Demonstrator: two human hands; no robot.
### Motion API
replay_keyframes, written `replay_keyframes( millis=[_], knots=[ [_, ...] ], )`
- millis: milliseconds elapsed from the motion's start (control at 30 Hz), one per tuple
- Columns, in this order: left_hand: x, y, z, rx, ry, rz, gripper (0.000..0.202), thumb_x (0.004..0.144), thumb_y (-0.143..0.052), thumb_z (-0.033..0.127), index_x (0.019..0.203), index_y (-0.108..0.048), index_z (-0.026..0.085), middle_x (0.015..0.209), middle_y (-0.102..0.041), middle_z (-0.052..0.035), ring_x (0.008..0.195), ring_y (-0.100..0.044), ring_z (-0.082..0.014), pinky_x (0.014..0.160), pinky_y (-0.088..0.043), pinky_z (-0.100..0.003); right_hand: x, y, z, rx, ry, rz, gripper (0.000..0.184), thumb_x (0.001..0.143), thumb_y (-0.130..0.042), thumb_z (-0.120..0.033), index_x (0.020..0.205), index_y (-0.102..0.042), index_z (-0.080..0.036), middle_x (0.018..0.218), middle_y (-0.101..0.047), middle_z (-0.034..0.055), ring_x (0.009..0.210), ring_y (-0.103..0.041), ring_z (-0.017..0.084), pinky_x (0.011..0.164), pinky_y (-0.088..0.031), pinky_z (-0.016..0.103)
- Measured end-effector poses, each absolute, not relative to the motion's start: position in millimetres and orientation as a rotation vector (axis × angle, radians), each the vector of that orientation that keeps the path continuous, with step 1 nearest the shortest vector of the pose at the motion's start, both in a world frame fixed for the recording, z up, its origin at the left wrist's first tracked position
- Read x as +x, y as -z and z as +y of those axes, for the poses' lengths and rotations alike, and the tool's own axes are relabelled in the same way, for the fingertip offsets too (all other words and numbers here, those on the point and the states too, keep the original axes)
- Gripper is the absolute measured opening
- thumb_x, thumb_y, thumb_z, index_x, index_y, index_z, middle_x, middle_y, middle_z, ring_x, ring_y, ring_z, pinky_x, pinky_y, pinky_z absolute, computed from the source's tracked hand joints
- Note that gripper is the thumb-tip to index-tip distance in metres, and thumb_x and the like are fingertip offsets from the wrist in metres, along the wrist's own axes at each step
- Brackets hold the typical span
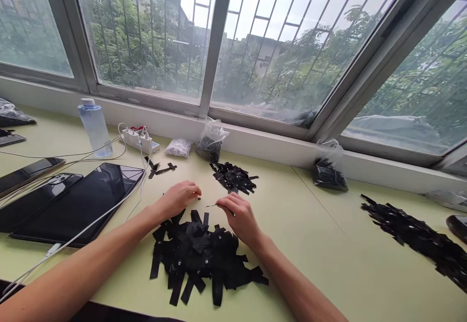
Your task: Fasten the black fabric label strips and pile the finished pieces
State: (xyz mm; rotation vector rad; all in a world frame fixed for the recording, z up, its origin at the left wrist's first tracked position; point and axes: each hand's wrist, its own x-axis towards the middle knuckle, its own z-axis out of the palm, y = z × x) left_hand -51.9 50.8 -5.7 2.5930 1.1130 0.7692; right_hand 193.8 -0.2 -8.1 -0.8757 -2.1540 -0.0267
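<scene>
My left hand (182,194) is closed in a pinch above the table. A tiny dark round piece (199,198) shows at its fingertips; whether it is held or lies on the table is unclear. Facing it, my right hand (241,215) is closed around a slim dark tool (224,208) with a thin pointed end toward the left hand. The tool's exact kind is too small to tell. Below both hands spreads a large pile of black fabric strips (199,249), some with a white letter M. Beyond them lies a smaller heap of black strips (235,177).
On the left are a black tablet (80,205), phones (32,171), white cables and a water bottle (95,127). A power strip (138,139), a white-filled bag (178,147) and bags of black pieces (209,147) line the window. More black strips (412,229) lie right.
</scene>
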Motion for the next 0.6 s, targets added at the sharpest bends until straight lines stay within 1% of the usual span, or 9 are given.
replay_keyframes(
  millis=[167,300,467,600],
  knots=[
    [-58.9,5.8,53.0,2.537,-0.788,1.119,0.016,0.095,-0.058,0.022,0.095,-0.074,0.021,0.097,-0.072,-0.0068,0.093,-0.065,-0.0215,0.08,-0.048,-0.031,194.0,7.5,0.4,-0.877,0.02,-2.165,0.02,0.1,-0.052,-0.013,0.096,-0.07,-0.022,0.085,-0.072,0.0037,0.079,-0.062,0.018,0.074,-0.052,0.032],
    [-52.1,4.6,54.8,2.589,-0.736,1.143,0.011,0.092,-0.063,0.025,0.09,-0.074,0.023,0.096,-0.07,-0.0053,0.093,-0.064,-0.0221,0.08,-0.047,-0.032,192.7,9.0,0.6,-0.871,0.012,-2.172,0.019,0.1,-0.054,-0.013,0.096,-0.07,-0.022,0.086,-0.072,0.0034,0.08,-0.063,0.018,0.075,-0.052,0.032],
    [-42.9,4.7,59.3,2.63,-0.67,1.198,0.01,0.089,-0.064,0.022,0.082,-0.07,0.021,0.089,-0.068,-0.005,0.086,-0.063,-0.0226,0.075,-0.046,-0.033,190.4,10.4,1.2,-0.865,0.015,-2.171,0.018,0.1,-0.055,-0.017,0.095,-0.071,-0.023,0.085,-0.072,0.0033,0.079,-0.063,0.018,0.074,-0.052,0.031],
    [-41.3,6.1,57.8,2.633,-0.661,1.188,0.008,0.089,-0.063,0.019,0.082,-0.066,0.019,0.087,-0.067,-0.0049,0.085,-0.063,-0.0226,0.075,-0.046,-0.033,189.8,10.9,1.0,-0.855,0.006,-2.174,0.017,0.101,-0.055,-0.019,0.096,-0.071,-0.022,0.086,-0.073,0.0034,0.08,-0.062,0.018,0.076,-0.052,0.032]
  ],
)
